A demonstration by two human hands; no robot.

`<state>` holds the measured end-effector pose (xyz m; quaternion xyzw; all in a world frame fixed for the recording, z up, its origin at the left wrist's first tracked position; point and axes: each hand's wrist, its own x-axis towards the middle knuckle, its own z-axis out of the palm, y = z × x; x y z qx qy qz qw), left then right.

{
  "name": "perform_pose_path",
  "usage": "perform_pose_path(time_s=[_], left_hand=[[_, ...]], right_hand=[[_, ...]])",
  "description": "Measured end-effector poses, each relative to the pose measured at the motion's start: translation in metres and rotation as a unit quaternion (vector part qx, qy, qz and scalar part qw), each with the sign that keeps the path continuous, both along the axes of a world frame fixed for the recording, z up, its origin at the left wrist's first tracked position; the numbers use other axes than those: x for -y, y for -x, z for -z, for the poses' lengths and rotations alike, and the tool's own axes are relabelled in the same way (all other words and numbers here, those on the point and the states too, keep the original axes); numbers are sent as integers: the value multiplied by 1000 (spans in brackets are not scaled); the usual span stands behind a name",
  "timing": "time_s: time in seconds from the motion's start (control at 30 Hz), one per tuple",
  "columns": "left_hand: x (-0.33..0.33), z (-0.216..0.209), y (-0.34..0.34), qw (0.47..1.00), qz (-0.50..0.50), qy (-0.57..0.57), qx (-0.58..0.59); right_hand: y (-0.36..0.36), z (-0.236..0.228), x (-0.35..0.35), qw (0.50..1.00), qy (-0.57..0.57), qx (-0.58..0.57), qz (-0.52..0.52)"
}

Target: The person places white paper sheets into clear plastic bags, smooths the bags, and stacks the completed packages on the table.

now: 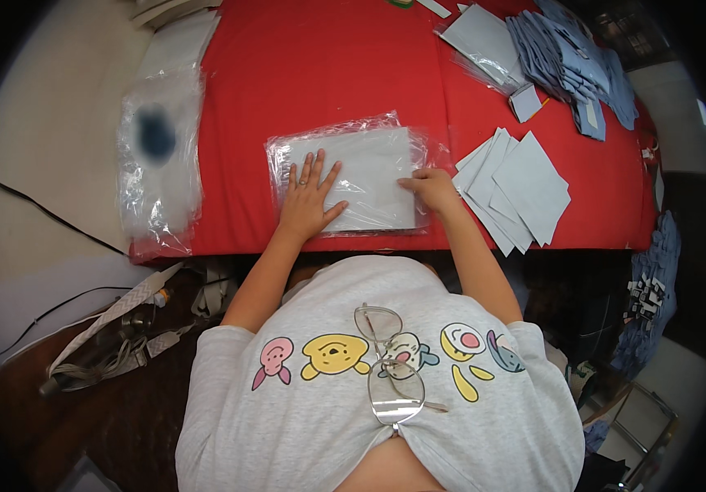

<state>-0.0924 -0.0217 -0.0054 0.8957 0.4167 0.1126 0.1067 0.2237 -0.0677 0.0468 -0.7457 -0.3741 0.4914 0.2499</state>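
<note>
A white rectangular sheet (373,168) lies at the table's front middle together with several clear plastic bags (277,148). Film sticks out around the sheet, and glints cross its lower part. My left hand (312,197) rests flat on the sheet's left side, fingers spread. At the right edge my right hand (431,187) has its fingers curled, with thumb and index finger pinching the sheet's edge. Whether they also grip film, I cannot tell. Just right of that hand, several loose white sheets (531,184) lie fanned out.
A red cloth (312,66) covers the table. Along its left side runs a long stack of clear plastic bags (160,189). Folded blue garments (562,61) are piled at the back right, beside bagged white sheets (484,41) and a small white pad (525,102).
</note>
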Motion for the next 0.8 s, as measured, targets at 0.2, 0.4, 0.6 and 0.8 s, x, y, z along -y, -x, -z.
perform_pose_path(time_s=[0.2, 0.4, 0.6, 0.8], left_hand=[[0, -5, 1, 999, -14, 5, -52], [0, -3, -10, 998, -17, 25, -60], [0, -26, -74, 996, 93, 1, 17], [-12, -15, -138, 992, 117, 25, -27]], right_hand=[[-138, -57, 74, 940, -230, 37, 251], [-301, -29, 152, 886, -207, 251, 331], [-203, -15, 100, 835, -306, 410, 204], [-33, -1, 87, 923, -29, 377, 62]])
